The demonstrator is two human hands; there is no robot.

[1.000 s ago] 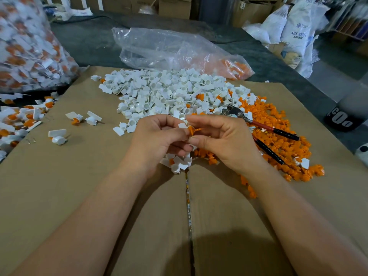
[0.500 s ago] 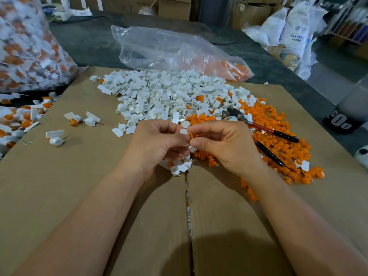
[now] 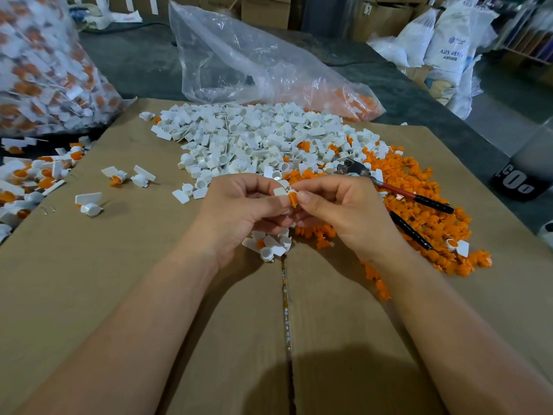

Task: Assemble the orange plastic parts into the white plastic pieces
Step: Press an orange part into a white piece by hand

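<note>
Left hand [image 3: 239, 209] pinches a small white plastic tabbed piece [image 3: 281, 191] and right hand [image 3: 338, 209] pinches a small orange plastic insert [image 3: 293, 199] against it, between the thumbs; recommend squaring the insert before pressing home.

A dark grey table [image 3: 419, 94] is carrying a flattened cardboard sheet [image 3: 119, 295], whose seam [image 3: 285, 310] is running toward the near edge. A heap of white pieces [image 3: 254, 139] is lying on the far middle of the sheet, and a heap of orange parts [image 3: 419, 187] is adjoining it on the right, the two mixing where they meet. Pliers [image 3: 401, 193] are resting on the orange heap. A few loose pieces [image 3: 89, 205] are lying apart at the left. A clear plastic bag [image 3: 254, 64] is slumping on the table behind the sheet, a filled bag [image 3: 39, 70] is standing at the far left, and assembled pieces [image 3: 27, 181] are spilling beside it.
</note>
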